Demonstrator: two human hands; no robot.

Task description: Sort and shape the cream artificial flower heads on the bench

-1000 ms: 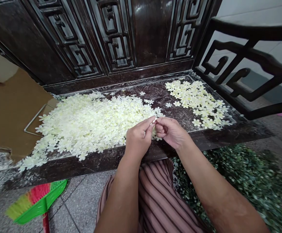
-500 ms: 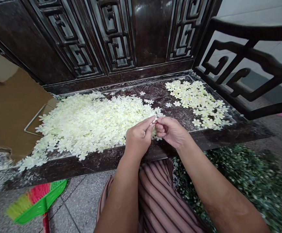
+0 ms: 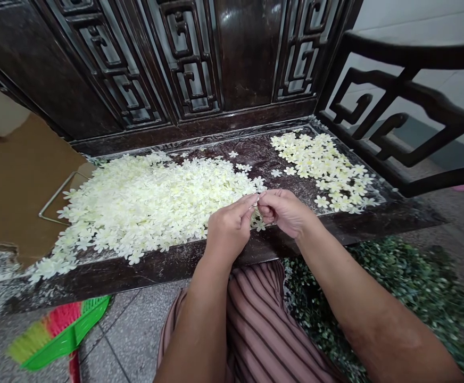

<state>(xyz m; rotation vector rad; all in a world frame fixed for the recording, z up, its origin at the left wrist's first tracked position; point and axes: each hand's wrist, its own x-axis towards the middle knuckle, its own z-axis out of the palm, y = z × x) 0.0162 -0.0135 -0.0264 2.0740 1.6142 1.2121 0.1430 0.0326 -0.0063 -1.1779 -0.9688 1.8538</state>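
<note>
My left hand (image 3: 232,223) and my right hand (image 3: 282,210) meet fingertip to fingertip over the front edge of a dark wooden bench (image 3: 291,187). Both are pinched closed around a small white flower piece (image 3: 256,200), mostly hidden by the fingers. Beside my left hand spreads a big heap of white artificial flowers (image 3: 152,197) with pale yellow centres. A smaller, flatter group of cream flowers (image 3: 328,165) lies on the bench beyond my right hand. A few single flowers are scattered between the two groups.
Cardboard (image 3: 20,186) with a bent metal wire (image 3: 52,199) stands at the left. Carved backrest panels (image 3: 192,69) rise behind, and an armrest (image 3: 407,90) bounds the right. Below are a green dustpan with a colourful brush (image 3: 62,338) and a mass of green artificial foliage (image 3: 407,298).
My right hand and forearm have shifted slightly right, and its fingers have curled in a little more. My left hand has barely moved. The flower groups look the same.
</note>
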